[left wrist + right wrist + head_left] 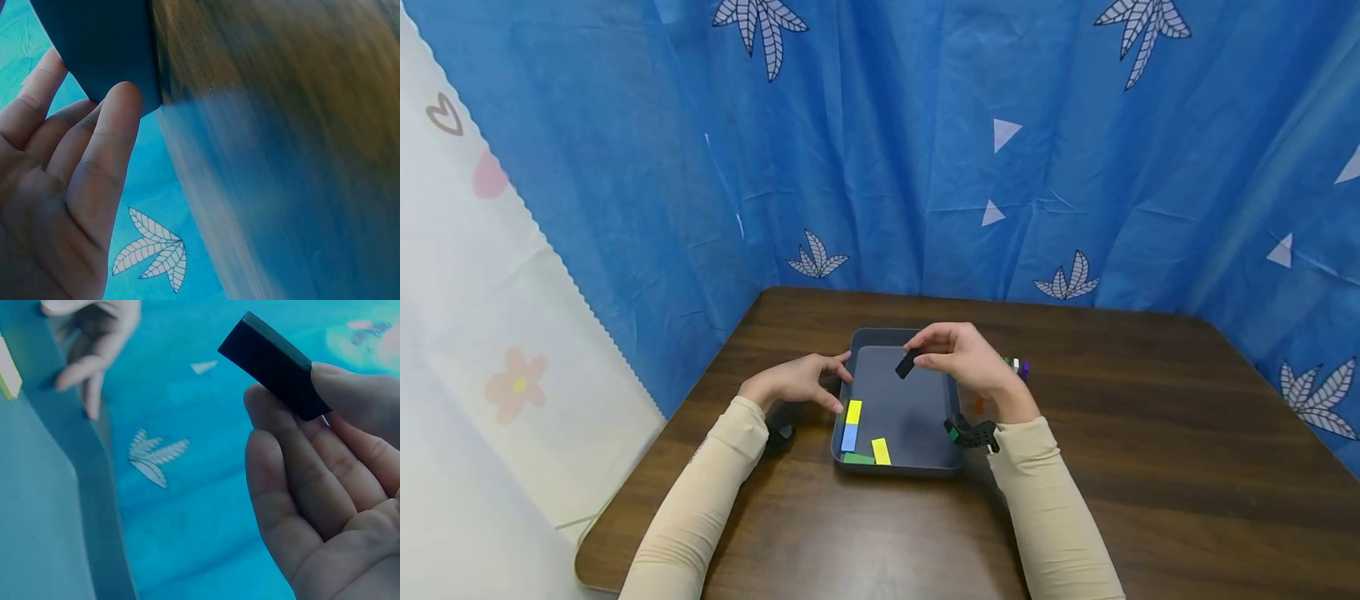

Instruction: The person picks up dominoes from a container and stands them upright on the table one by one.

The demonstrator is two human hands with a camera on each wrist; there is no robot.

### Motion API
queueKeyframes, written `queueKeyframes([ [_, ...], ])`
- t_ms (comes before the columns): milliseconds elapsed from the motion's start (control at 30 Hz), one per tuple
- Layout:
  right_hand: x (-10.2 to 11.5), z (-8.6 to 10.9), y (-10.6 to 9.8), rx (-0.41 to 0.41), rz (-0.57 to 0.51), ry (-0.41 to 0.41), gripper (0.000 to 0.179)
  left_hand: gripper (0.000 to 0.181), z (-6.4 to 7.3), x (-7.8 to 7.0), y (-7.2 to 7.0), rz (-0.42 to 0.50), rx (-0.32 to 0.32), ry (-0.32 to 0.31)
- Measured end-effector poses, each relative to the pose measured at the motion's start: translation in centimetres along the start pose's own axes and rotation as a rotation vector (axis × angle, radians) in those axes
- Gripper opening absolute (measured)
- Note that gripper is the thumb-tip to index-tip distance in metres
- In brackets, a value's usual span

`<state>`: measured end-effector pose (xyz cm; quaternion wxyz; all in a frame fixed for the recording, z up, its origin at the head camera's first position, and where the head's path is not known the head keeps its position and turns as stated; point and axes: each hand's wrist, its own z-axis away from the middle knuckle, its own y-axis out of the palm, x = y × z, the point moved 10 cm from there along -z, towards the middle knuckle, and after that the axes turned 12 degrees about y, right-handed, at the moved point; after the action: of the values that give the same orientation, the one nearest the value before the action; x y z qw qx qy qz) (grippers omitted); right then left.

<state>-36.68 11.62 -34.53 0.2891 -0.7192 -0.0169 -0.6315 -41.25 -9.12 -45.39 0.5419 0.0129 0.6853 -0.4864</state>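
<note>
My right hand (958,357) is over the far right part of a dark grey tray (917,417), pinching a small black rectangular block (907,363) between thumb and fingertips. In the right wrist view the black block (275,365) juts out past the fingertips. My left hand (805,379) is at the tray's left side, fingers spread and loosely bent, with fingertips right at the wall. Inside the tray, along the near left corner, lie a yellow block (853,412), a light blue block (849,437), a green block (858,458) and a second yellow block (881,452).
To the right of the tray, partly behind my right wrist, several small blocks lie on the brown wooden table (1120,417), among them a purple one (1026,369) and an orange one (980,404). A blue patterned curtain (910,167) hangs behind the table.
</note>
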Motion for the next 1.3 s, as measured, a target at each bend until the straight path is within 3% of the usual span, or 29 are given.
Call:
queueKeyframes([
  [300,-0.2,2.3,-4.5,-0.078,-0.048,-0.012,0.029,0.054,0.0,-0.1,0.0,-0.021,0.002,0.016],
  [567,-1.3,3.4,-7.4,-0.143,0.013,0.004,0.027,0.057,0.1,-0.3,-0.2,-0.025,0.003,0.017],
  [933,-4.9,4.4,-9.7,-0.2,0.194,0.176,0.029,0.056,0.0,-0.5,0.0,-0.009,0.01,0.022],
  [1300,-6.3,5.0,-10.3,-0.198,0.241,0.2,0.026,0.058,0.1,-0.7,0.0,-0.031,0.021,0.042],
])
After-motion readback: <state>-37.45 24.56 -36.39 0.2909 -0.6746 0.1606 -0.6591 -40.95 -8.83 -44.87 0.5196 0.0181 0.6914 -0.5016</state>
